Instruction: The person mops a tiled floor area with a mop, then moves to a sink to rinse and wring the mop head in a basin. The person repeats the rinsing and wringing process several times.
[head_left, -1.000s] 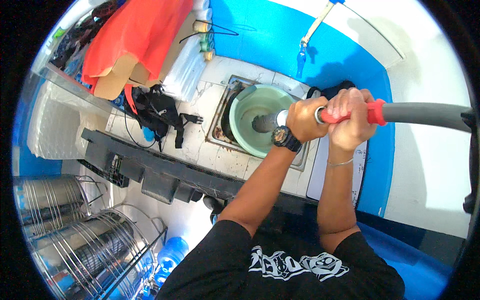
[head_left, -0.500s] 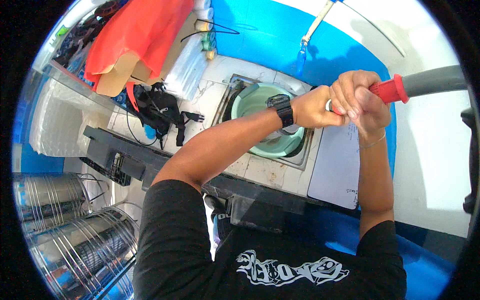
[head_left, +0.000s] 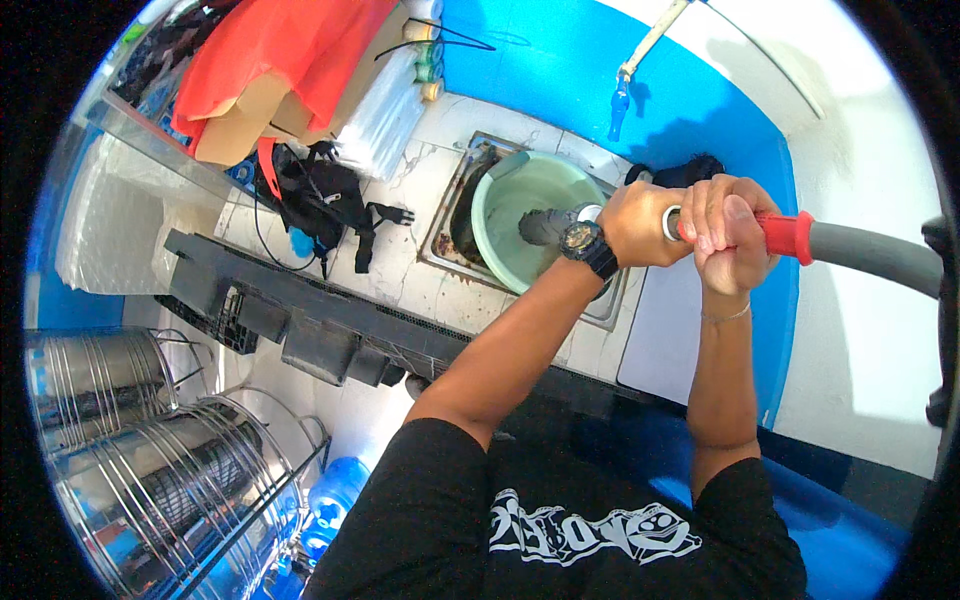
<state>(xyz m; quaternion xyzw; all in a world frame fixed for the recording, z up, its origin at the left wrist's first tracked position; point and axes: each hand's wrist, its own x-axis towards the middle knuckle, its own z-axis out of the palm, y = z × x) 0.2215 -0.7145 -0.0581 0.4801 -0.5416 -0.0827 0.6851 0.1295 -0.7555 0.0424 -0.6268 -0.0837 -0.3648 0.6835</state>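
Note:
My right hand [head_left: 728, 232] is wrapped round the red fitting [head_left: 785, 237] on the end of a thick grey hose [head_left: 873, 252]. A pale ring shows at the fitting's end, between my hands. Closed beside it and close against it, my left hand [head_left: 643, 223] wears a black watch on the wrist. What its fingers hold is hidden. Just left of that hand, a dark grey object [head_left: 545, 226] with a whitish end shows over the pale green basin [head_left: 490, 245], which seems to hold water. The basin sits in a metal sink [head_left: 437, 247].
A blue-ended tap [head_left: 619, 105] hangs on the back wall. Left of the sink are a black strapped bag [head_left: 318, 200], clear plastic packs [head_left: 380, 125] and a red bag [head_left: 290, 60]. A white board [head_left: 655, 330] lies right of the basin. Wire racks [head_left: 190, 480] stand lower left.
My left forearm has swung to the right, uncovering more of the basin and floor. Both hands sit slightly lower in view, still together at the red fitting. The dark grey object is now visible.

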